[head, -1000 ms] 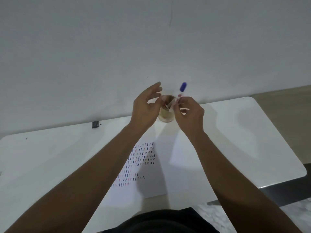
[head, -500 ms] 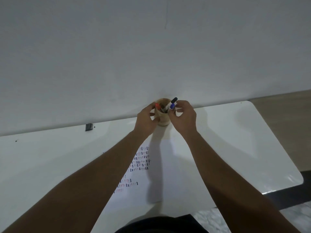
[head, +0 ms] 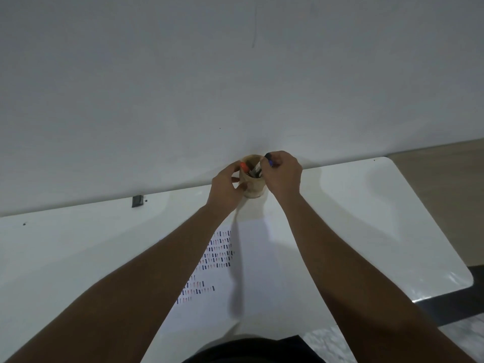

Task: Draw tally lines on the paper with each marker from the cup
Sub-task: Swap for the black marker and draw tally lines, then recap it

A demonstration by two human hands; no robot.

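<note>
A tan cup [head: 253, 189] stands at the table's far edge against the wall. In it are an orange-capped marker [head: 244, 166] at the left and a black-capped marker [head: 256, 169] leaning right. My left hand [head: 225, 188] wraps the cup's left side, thumb on its front. My right hand [head: 284, 174] is at the cup's right rim, fingers pinched on the blue marker [head: 270, 162], whose cap shows at my fingertips. The white paper [head: 262, 271] lies between my forearms, with rows of red, blue and black tally lines on its left part.
The white table [head: 366, 205] has a rounded corner at the right, with floor beyond it. A small black object [head: 137, 200] sits at the back edge on the left. A plain wall rises directly behind the cup.
My right hand has lowered the blue marker from above the cup down into it. My left hand has closed from open fingers onto the cup's side.
</note>
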